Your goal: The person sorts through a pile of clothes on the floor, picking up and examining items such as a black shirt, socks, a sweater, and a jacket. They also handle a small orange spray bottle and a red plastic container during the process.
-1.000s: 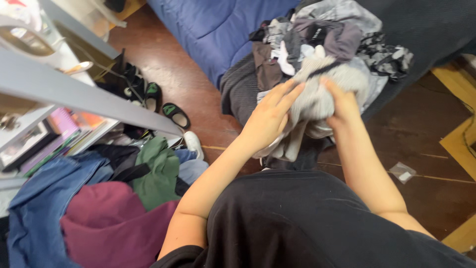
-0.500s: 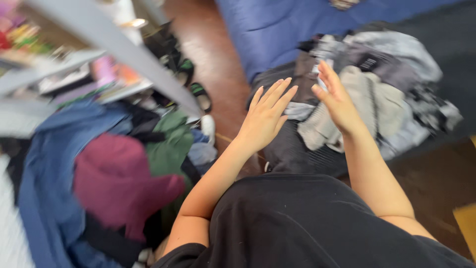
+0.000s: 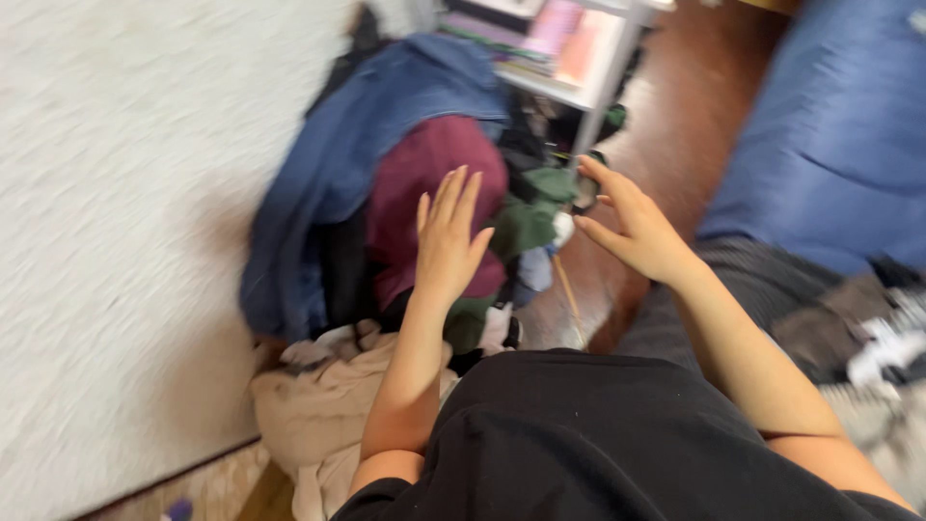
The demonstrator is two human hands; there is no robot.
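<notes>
From the head camera we saw our left hand [image 3: 449, 236] open with fingers spread, empty, over the maroon garment [image 3: 424, 183]; our right hand [image 3: 632, 227] was open and empty to the right of that garment, a blue jacket [image 3: 357, 145] lying left of it

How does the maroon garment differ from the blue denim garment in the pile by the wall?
The maroon garment is dark red and lies right under the open left hand; the blue denim garment is blue, looks larger, and spreads toward the white wall. Both lie crumpled in one pile, and no hand holds either.
</notes>
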